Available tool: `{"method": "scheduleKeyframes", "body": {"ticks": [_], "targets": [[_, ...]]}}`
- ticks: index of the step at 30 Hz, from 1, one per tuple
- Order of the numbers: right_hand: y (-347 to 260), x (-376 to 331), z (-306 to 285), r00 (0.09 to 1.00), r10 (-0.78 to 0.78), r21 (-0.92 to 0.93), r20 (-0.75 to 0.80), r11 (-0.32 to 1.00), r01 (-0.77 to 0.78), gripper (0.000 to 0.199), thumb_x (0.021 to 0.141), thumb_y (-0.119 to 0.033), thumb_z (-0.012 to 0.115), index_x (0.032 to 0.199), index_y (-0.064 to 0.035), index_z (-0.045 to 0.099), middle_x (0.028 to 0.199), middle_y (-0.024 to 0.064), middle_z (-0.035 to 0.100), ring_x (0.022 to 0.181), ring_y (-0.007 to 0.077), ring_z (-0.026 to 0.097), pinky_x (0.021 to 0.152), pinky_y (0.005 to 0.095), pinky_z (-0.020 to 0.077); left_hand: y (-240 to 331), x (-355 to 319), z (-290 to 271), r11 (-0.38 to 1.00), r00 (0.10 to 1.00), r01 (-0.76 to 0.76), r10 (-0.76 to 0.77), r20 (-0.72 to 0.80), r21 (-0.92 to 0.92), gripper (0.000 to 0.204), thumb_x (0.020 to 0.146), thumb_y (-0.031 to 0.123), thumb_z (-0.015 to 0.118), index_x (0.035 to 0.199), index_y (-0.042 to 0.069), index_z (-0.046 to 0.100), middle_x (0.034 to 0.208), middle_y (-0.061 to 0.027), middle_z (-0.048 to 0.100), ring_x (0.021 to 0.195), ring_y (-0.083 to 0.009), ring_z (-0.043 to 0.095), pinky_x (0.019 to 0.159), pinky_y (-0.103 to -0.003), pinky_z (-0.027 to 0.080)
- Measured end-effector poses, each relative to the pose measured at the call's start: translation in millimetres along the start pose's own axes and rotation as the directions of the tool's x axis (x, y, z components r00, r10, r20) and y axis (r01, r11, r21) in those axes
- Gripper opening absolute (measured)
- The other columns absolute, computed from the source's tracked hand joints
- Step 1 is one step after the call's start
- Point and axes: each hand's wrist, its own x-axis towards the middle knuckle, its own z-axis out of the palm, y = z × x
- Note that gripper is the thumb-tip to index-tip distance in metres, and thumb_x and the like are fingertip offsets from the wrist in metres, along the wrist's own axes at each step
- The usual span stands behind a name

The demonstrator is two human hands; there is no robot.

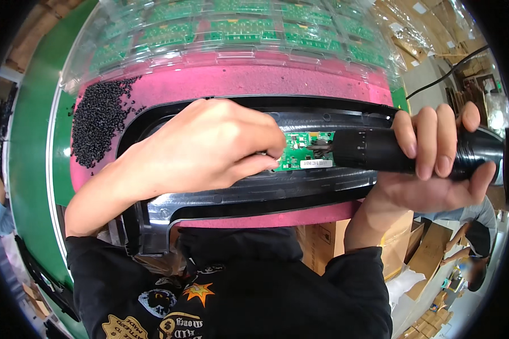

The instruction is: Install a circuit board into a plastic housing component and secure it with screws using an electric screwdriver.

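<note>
My right hand point(435, 152) is wrapped round a black electric screwdriver point(361, 149), held level with its nose pointing left. The nose hangs over a green circuit board point(308, 148), which sits in a long black plastic housing point(237, 195). A dark bundle that looks like wires point(320, 148) shows at the nose. Over the board's left end, my left hand point(223, 141) is closed in a pinch. Whatever its fingertips hold, if anything, is hidden, as is the board's left part under the hand.
A heap of small black screws point(99, 124) lies on the pink mat point(237, 79), left of the housing. Clear plastic trays of green boards point(232, 31) stand at the back. Cardboard boxes point(328, 237) are below the mat's near edge; another person point(475, 237) is at far right.
</note>
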Motion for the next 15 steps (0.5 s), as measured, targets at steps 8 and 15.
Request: {"method": "scheduleKeyframes", "body": {"ticks": [8, 15], "targets": [[14.4, -11.5, 18.6, 0.995, -0.062, 0.023, -0.079, 0.998, 0.064, 0.035, 0.082, -0.031, 0.063, 0.103, -0.0081, 0.047, 0.065, -0.0025, 0.048, 0.052, 0.0079, 0.047, 0.060, 0.0258, 0.0387, 9.2, 8.9, -14.3, 0.880, 0.933, 0.357, -0.354, 0.067, -0.313, 0.016, 0.078, 0.009, 0.075, 0.087, -0.001, 0.066, 0.076, -0.0052, 0.068, 0.060, -0.0103, 0.059, 0.054, -0.027, 0.046], [17.4, -14.6, 20.8, 0.990, -0.114, 0.017, -0.087, 0.993, 0.115, 0.037, 0.078, -0.030, 0.066, 0.102, -0.0075, 0.048, 0.064, -0.0028, 0.048, 0.051, 0.0081, 0.045, 0.062, 0.0257, 0.0376, 7.1, 6.4, -13.4, 0.881, 0.939, 0.336, -0.340, 0.046, -0.332, 0.017, 0.080, 0.011, 0.074, 0.088, -0.002, 0.066, 0.080, -0.0085, 0.070, 0.072, -0.0156, 0.067, 0.064, -0.026, 0.051]]}}
